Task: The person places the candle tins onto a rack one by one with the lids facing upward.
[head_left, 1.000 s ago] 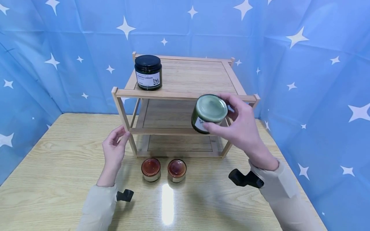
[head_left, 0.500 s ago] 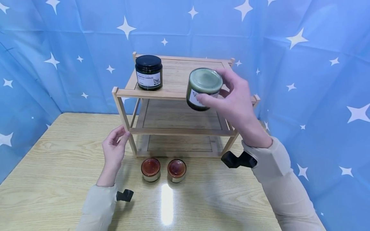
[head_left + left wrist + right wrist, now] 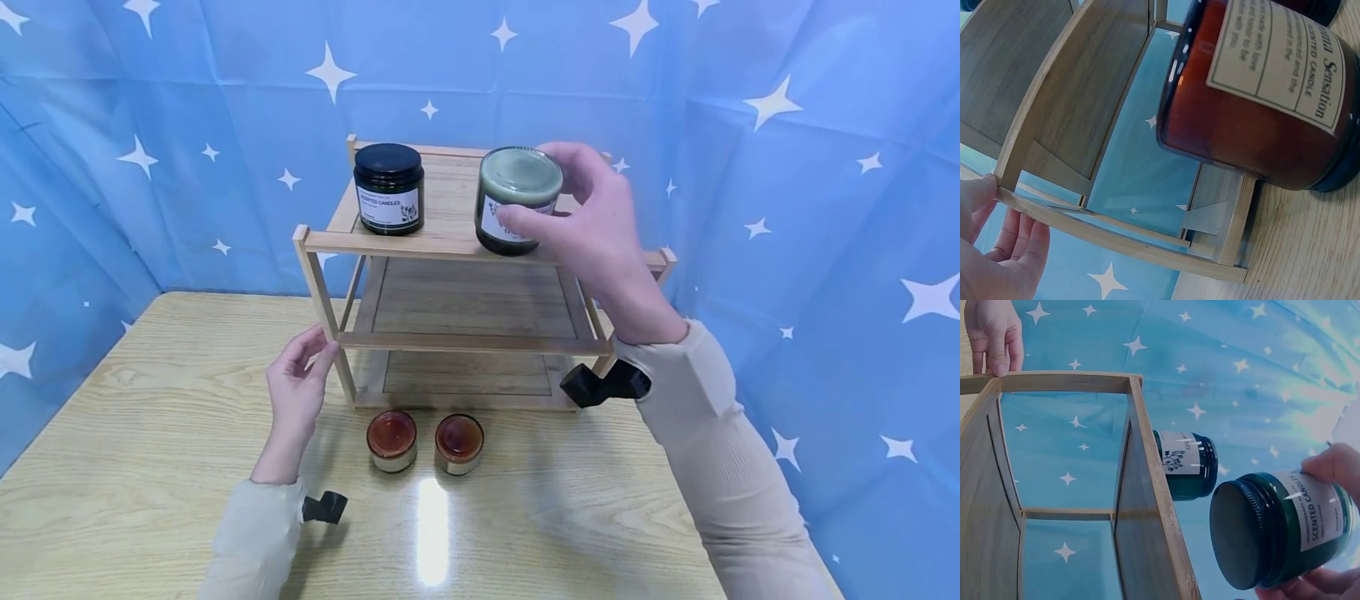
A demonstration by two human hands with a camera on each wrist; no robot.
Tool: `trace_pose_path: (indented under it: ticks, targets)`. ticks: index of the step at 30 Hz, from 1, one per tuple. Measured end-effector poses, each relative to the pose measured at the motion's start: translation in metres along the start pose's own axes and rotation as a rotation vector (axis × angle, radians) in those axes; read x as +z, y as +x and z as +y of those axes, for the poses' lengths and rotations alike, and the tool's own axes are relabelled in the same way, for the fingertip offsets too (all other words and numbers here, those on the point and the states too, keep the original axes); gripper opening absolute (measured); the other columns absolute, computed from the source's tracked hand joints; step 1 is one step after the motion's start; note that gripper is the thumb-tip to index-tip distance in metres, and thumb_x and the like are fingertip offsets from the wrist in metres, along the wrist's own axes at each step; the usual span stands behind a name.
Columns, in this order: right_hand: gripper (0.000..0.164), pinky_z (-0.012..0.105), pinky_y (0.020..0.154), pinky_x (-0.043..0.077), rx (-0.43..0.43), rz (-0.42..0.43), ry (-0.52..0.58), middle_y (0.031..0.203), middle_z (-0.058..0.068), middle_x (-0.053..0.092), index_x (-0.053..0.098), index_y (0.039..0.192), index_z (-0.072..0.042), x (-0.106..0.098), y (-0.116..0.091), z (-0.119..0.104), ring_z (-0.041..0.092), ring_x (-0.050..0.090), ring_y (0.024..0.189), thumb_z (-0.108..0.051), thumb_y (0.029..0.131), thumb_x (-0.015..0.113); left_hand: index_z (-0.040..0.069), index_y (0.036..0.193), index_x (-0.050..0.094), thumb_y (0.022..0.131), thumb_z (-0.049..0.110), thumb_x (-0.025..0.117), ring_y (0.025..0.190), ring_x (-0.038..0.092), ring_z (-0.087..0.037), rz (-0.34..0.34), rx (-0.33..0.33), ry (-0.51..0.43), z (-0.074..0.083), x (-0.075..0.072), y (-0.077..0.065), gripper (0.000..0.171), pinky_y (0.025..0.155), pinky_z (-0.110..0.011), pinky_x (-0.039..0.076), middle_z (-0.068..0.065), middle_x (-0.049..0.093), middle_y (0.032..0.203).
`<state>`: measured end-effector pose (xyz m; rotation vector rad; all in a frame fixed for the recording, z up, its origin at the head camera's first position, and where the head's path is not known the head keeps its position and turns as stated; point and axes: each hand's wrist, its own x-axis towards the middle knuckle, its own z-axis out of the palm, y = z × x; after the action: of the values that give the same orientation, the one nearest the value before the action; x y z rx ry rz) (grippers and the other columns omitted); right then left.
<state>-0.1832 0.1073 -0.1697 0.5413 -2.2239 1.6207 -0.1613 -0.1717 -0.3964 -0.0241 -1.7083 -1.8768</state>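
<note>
My right hand (image 3: 596,221) grips a green glass candle jar (image 3: 517,187), its thumb across the white label. The jar is upside down, pale base up and dark lid (image 3: 1238,534) down, at the top shelf's front rail; I cannot tell whether it touches the wood. My left hand (image 3: 296,383) pinches the left front post of the three-tier wooden rack (image 3: 480,342), thumb in front and fingers behind. Another green candle jar (image 3: 388,190) stands upright, black lid on top, on the top shelf's left end.
Two amber candle jars (image 3: 392,440) stand upside down on the wooden table (image 3: 150,450), in front of the rack's lowest shelf. A blue curtain (image 3: 480,67) with white stars hangs behind and along both sides.
My right hand has lifted the green candle jar up and slightly left, from in front of the middle shelf to the top shelf's level. My left hand stays on the post.
</note>
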Motion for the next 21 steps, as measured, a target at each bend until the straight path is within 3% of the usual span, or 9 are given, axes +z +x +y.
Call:
trace_pose_path:
  ticks: [6,14,18,21]
  targets:
    - [0.049,0.028,0.094,0.038,-0.017,-0.001,-0.005,0.108,0.004,0.064,0.060,0.115,-0.008,0.004,0.006,-0.001,0.018,0.057,0.101,-0.009,0.072,0.082,-0.001,0.107,0.069,0.089,-0.012,0.060,0.091,0.062,-0.006,0.005,0.001,-0.011,-0.001,-0.001,0.000,0.023,0.085,-0.016,0.051,0.010,0.066,0.090]
    - [0.051,0.025,0.092,0.041,-0.083,-0.018,0.062,0.108,0.010,0.065,0.056,0.119,-0.005,0.010,0.014,-0.003,0.020,0.061,0.101,-0.002,0.073,0.078,-0.004,0.108,0.068,0.089,-0.011,0.060,0.092,0.062,-0.006,-0.001,0.000,-0.007,-0.001,-0.001,0.001,0.021,0.085,-0.016,0.051,0.010,0.066,0.091]
    - [0.051,0.026,0.085,0.045,-0.101,-0.020,0.002,0.106,0.008,0.065,0.059,0.122,-0.006,0.012,0.019,-0.002,0.021,0.058,0.095,-0.005,0.074,0.078,-0.006,0.109,0.067,0.089,-0.011,0.060,0.091,0.062,-0.006,-0.003,0.005,-0.006,-0.001,0.000,0.001,0.021,0.085,-0.016,0.051,0.010,0.066,0.091]
    - [0.051,0.028,0.071,0.051,-0.093,-0.040,-0.034,0.107,0.006,0.064,0.061,0.124,-0.010,0.014,0.023,-0.002,0.022,0.057,0.089,-0.010,0.076,0.077,-0.006,0.108,0.067,0.089,-0.012,0.060,0.091,0.062,-0.006,-0.005,0.008,-0.011,-0.001,0.000,0.001,0.021,0.085,-0.016,0.051,0.010,0.066,0.091]
